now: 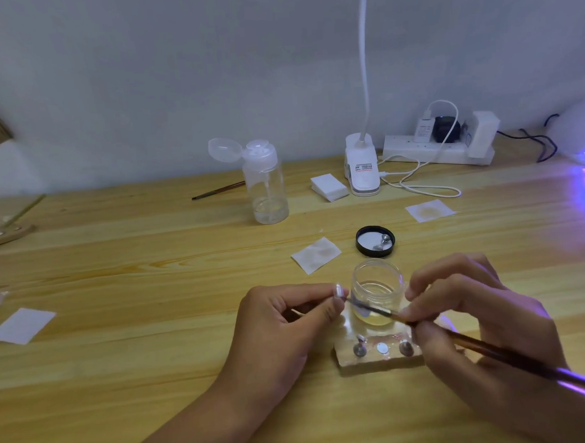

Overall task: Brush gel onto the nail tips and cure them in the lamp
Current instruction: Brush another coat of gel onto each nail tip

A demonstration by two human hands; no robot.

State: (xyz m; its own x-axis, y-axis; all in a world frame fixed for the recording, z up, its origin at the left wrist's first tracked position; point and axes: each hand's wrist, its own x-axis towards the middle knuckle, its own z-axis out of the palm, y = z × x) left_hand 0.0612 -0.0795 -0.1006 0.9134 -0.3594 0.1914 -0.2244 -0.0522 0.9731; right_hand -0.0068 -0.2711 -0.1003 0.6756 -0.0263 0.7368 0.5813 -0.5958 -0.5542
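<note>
Pinches a small nail tip (338,291) between thumb and forefinger of the left hand (281,324), other fingers curled in, low over the tabletop (154,292). Grips a brown-handled brush (471,342) in the right hand (470,318), fingers pinched round the shaft close to the bristle end. Handle runs off to the lower right with a purple sheen on it. Dark bristles reach left and meet the nail tip.

Between and just below the hands: clear block (379,359) flat on the tabletop, small metal studs on its top. Directly behind, an open clear jar (376,294) with a little pale liquid; on the block's back edge or just off it, cannot tell. Well to the left, a plain white wipe (23,325).

Beyond the jar: black lid (375,241) upside down, small metal pieces inside. Stained wipe (316,255) to its left, another (430,210) farther back right.

Farther: clear pump bottle (266,185), cap flipped open; second brush (218,190) lying beside it; stack of white pads (329,187); white clip lamp (362,172); power strip (438,150) along the wall.

Far right edge: white curing lamp (580,131), partly out of view, purple glow on the wood.
</note>
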